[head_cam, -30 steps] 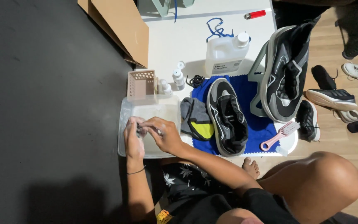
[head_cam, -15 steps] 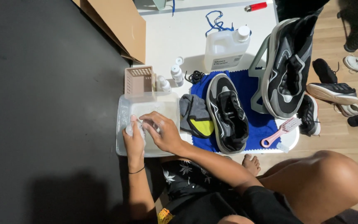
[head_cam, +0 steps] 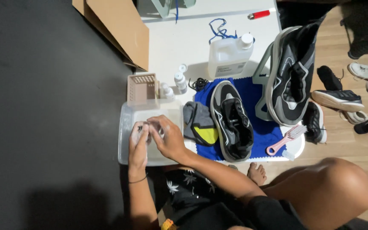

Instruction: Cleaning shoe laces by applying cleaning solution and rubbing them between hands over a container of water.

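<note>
Both my hands are over a clear plastic tub (head_cam: 123, 145) at the low table's near left corner. My left hand (head_cam: 138, 147) and my right hand (head_cam: 170, 137) meet with fingers pinched together on a small dark item (head_cam: 145, 128); what it is I cannot tell. The fingers look wet or soapy. Just right of the tub lie grey and yellow insoles (head_cam: 201, 127) and a black and grey sneaker (head_cam: 233, 121) on a blue cloth (head_cam: 258, 127).
A second sneaker (head_cam: 292, 74) stands upright at the right. A pink brush (head_cam: 287, 138), a white jug (head_cam: 230, 57), small bottles (head_cam: 179, 81), a pink basket (head_cam: 141, 88) and cardboard (head_cam: 118, 30) surround the tub. More shoes (head_cam: 337, 99) lie on the wooden floor.
My hands stay together over the tub, fingers shifting slightly on the small item. The view has drifted a little; nothing else moved.
</note>
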